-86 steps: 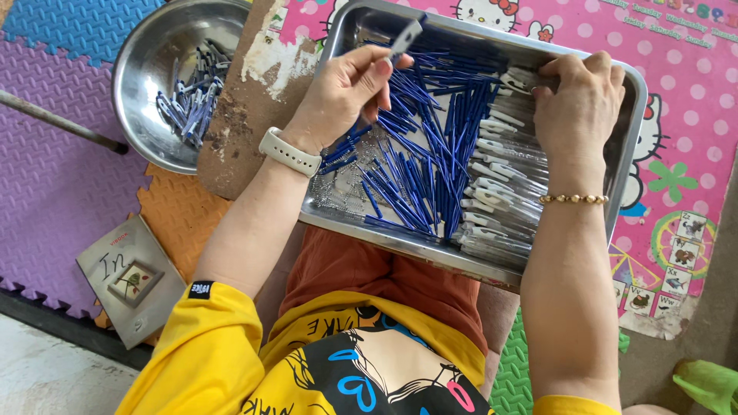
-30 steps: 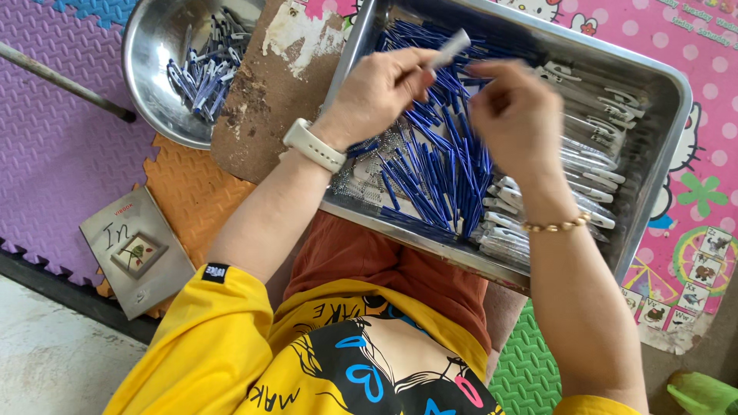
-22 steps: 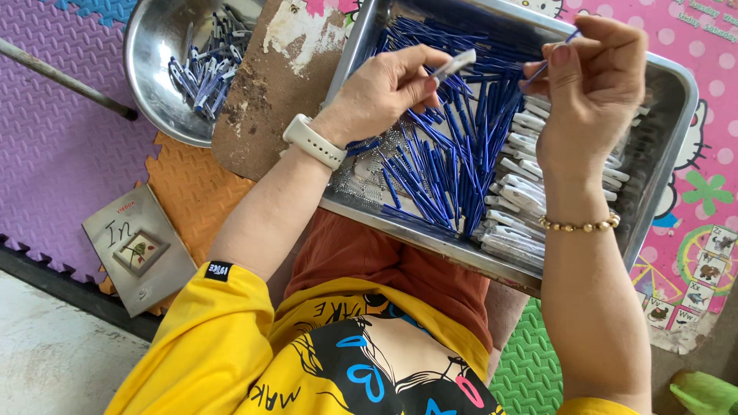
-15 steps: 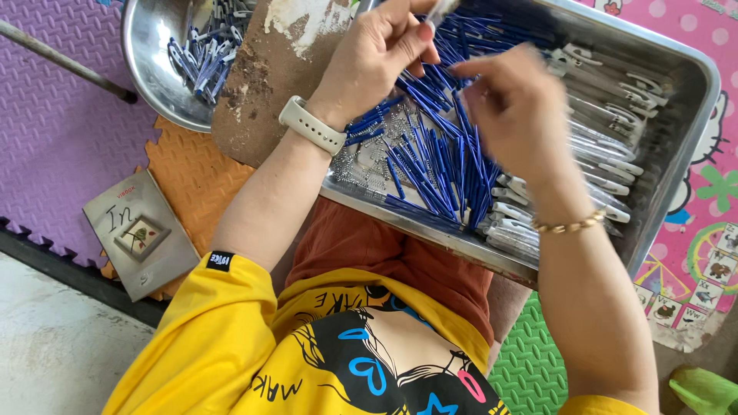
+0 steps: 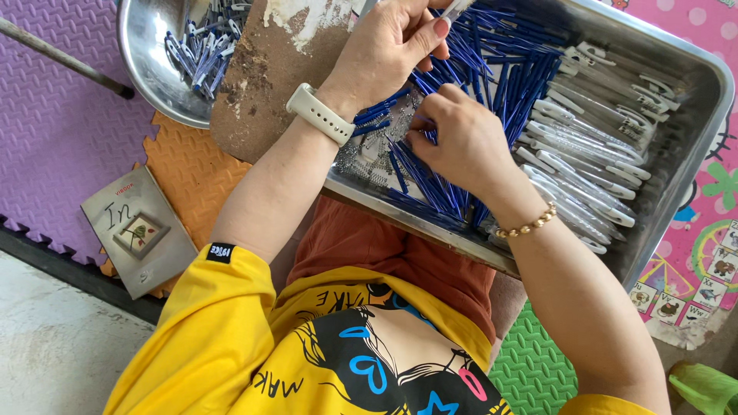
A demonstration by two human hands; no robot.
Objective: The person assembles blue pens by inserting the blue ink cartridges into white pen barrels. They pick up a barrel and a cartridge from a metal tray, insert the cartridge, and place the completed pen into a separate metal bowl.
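A steel tray (image 5: pixel 696 115) rests across my lap. It holds a heap of thin blue pen refills (image 5: pixel 507 73), a row of clear pen barrels (image 5: pixel 592 161) on its right side and small metal springs (image 5: pixel 367 157) at its near left. My left hand (image 5: pixel 388 46), with a white watch on the wrist, is raised over the tray's far left and pinches a clear pen barrel (image 5: pixel 455 9) at the top edge of the view. My right hand (image 5: pixel 461 142), with a bead bracelet, is down among the blue refills with its fingertips pinched near the springs.
A round steel bowl (image 5: pixel 146 69) with assembled blue pens stands at the far left on foam mats. A worn board (image 5: pixel 269 69) lies between bowl and tray. A small grey booklet (image 5: pixel 138 230) lies on the orange mat. A dark rod (image 5: pixel 61 58) crosses the purple mat.
My right hand has dropped from above the barrels to the near left of the tray, among the refills and springs. My left hand keeps the barrel raised.
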